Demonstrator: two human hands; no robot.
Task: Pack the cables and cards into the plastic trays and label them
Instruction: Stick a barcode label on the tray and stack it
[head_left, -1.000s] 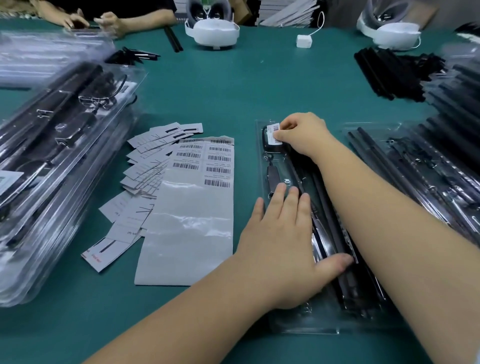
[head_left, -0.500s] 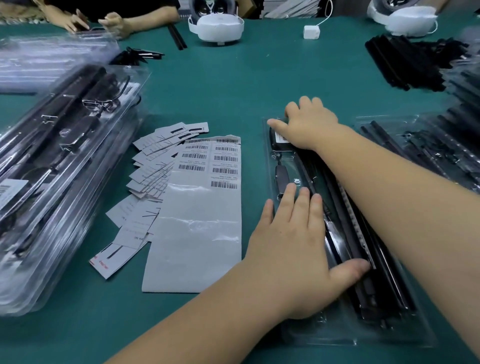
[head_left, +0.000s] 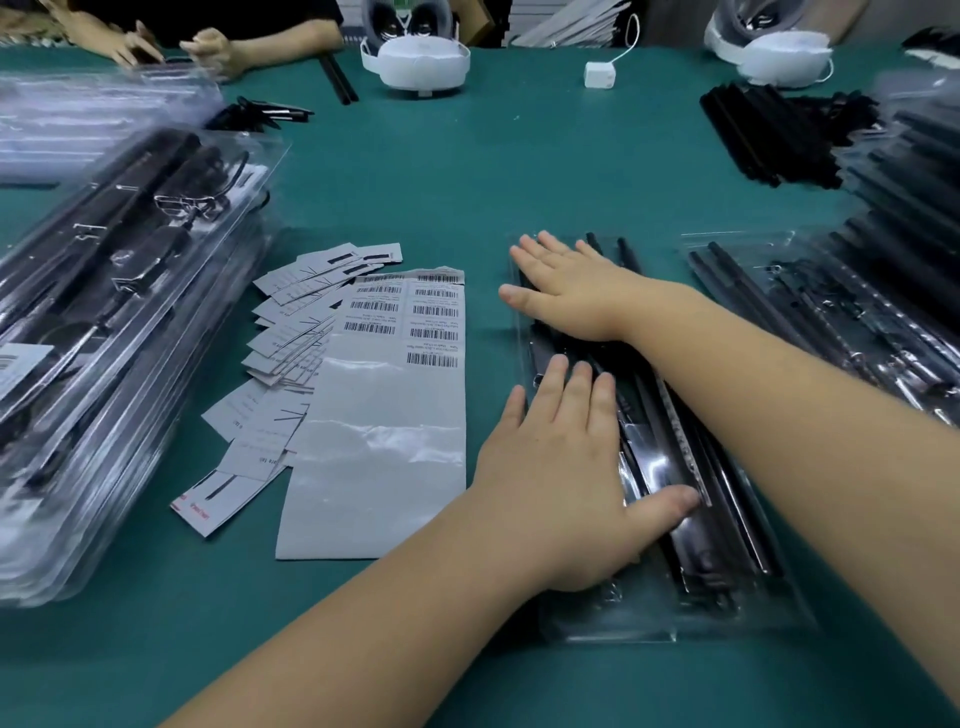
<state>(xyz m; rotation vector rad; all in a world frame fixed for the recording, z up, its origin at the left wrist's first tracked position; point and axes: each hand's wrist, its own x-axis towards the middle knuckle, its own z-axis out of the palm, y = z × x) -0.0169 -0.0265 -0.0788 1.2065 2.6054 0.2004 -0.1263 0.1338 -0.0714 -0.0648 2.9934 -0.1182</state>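
Observation:
A clear plastic tray (head_left: 727, 613) with black cables inside lies lengthwise on the green table right of centre. My left hand (head_left: 561, 467) lies flat on its near half, fingers straight, thumb spread onto the lid. My right hand (head_left: 566, 283) presses flat on the tray's far end, fingers spread; the white label there is hidden under it. A grey backing sheet of barcode labels (head_left: 395, 405) lies left of the tray, with a fan of white cards (head_left: 291, 332) beside it.
A tall stack of packed trays (head_left: 104, 312) fills the left side. More trays with cables (head_left: 831, 312) and loose black cables (head_left: 769, 135) lie at the right. Two white headsets (head_left: 415, 62) and another person's hands (head_left: 208, 49) are at the far edge.
My right hand went from pinching the white label at the tray's far end to lying flat with fingers spread over it. My left hand stayed pressed on the tray.

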